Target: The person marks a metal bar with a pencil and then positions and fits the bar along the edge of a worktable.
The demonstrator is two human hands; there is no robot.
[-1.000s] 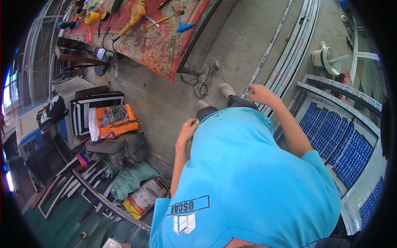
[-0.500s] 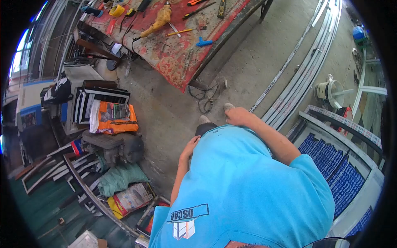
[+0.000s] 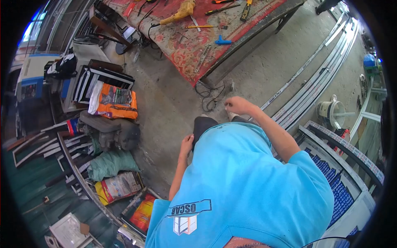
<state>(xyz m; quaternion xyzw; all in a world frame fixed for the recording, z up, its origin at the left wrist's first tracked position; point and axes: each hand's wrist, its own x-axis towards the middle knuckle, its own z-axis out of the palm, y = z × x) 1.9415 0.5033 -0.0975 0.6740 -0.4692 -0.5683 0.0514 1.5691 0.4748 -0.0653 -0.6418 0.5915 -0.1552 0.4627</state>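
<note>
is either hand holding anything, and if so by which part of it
No held thing shows in the left hand, by the trouser leg, or in the right hand, though something small could be hidden.

Over the floor (image 3: 161, 99) there is room to pass. In front the tabletop (image 3: 175, 45) blocks, at right the long strips (image 3: 317, 84).

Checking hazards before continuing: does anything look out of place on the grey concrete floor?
Yes: a thin dark cable lies in loose, untidy loops on the floor, by the corner of the table covered with a worn red patterned cloth. It looks odd left loose there, and, close to a pale rounded shoe, might catch a foot.
</note>
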